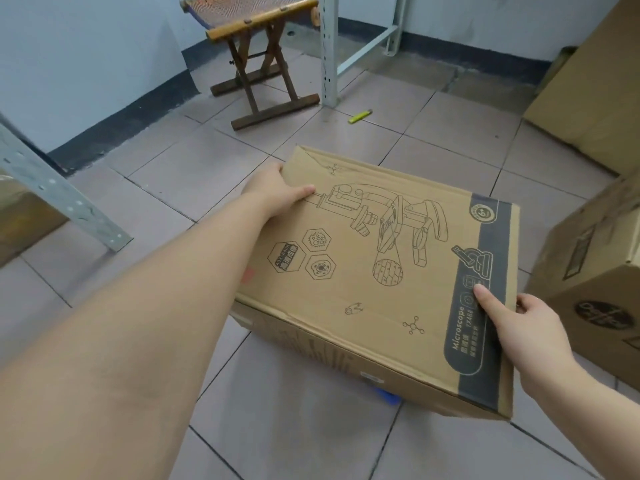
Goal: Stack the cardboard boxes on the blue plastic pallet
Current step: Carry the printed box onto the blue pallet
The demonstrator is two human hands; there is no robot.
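Note:
A flat cardboard box (374,271) printed with a microscope drawing and a dark stripe fills the middle of the view. My left hand (277,194) grips its far left edge, thumb lying on the top face. My right hand (512,320) grips its near right edge, thumb pressed on the dark stripe. The box is tilted a little. A small piece of the blue plastic pallet (386,396) shows under its near edge; the rest of the pallet is hidden by the box.
Another cardboard box (595,289) stands on the floor at the right, and a large one (595,84) sits at the far right. A wooden folding stool (259,60) stands ahead, beside metal rack legs (327,50). A slanted rack post (59,188) is at left. A yellow lighter (360,116) lies on the tiles.

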